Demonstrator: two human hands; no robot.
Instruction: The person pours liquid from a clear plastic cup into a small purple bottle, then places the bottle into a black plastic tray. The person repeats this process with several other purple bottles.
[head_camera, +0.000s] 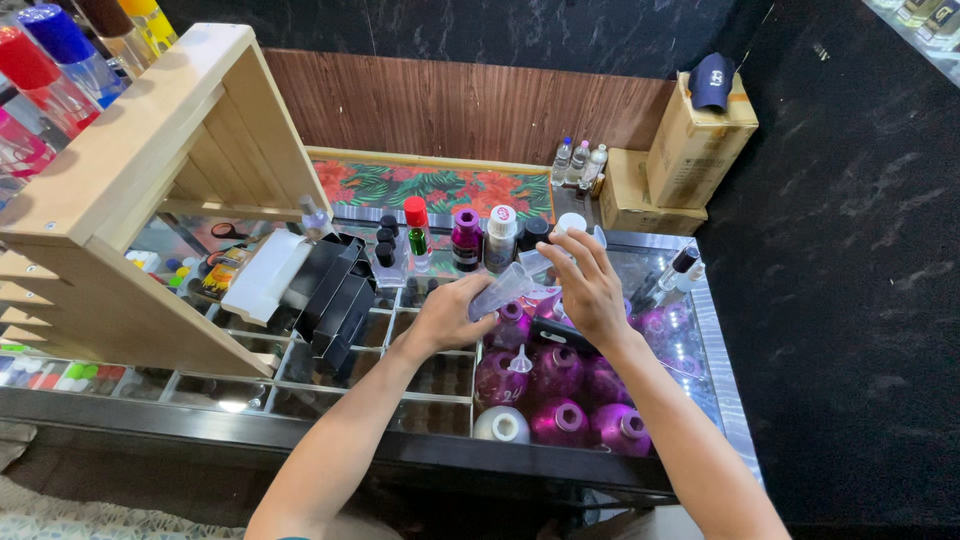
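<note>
While the left hand (447, 312) closes around the lower end of a small clear bottle (503, 287), tilted over the glass counter (700, 330), the right hand (590, 285) pinches near its upper end with fingertips, the other fingers spread; what exactly those fingertips hold is hard to tell. The bottle looks light, rigid and smooth, probably glass or hard plastic, so likely slippery and breakable; the body, where the left palm wraps it, seems the safest grip. Just below stand round purple bottles (558, 372), 1 with a small white funnel (520, 362) in its neck. A row of capped bottles (466, 240) stands behind, near a wooden shelf (170, 170).
</note>
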